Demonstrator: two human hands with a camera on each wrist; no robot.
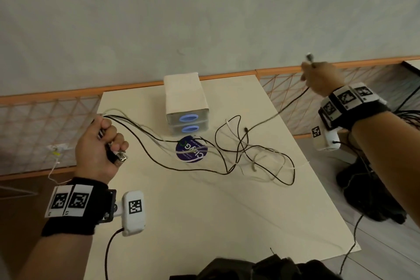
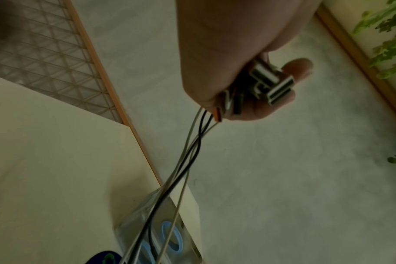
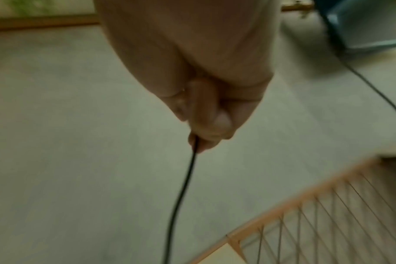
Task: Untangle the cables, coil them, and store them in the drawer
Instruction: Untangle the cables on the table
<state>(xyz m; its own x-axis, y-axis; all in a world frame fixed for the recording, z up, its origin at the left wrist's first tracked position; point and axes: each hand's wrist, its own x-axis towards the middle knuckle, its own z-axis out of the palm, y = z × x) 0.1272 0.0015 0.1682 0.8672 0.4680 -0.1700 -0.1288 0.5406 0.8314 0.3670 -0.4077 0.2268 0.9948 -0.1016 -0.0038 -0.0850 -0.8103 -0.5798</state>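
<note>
I am reading one piece of print only: white lettering on the round blue sticker [image 1: 191,149] lying on the table [image 1: 204,207], upside down to me and crossed by cables [image 1: 227,154]; the large word is looking like "Clang", but I cannot be sure, and the small lines beside it are too fine to read. The wristband markers [image 1: 68,200] are showing black-and-white square codes, no letters.

Soft, dim, even indoor light is seen in all three views, with only faint shadows cast on the table [image 1: 204,200], straight edges are bowed by wide-angle distortion toward the borders, and the right hand [image 3: 206,89] and its black cable [image 3: 181,187] are smeared by blur.
</note>
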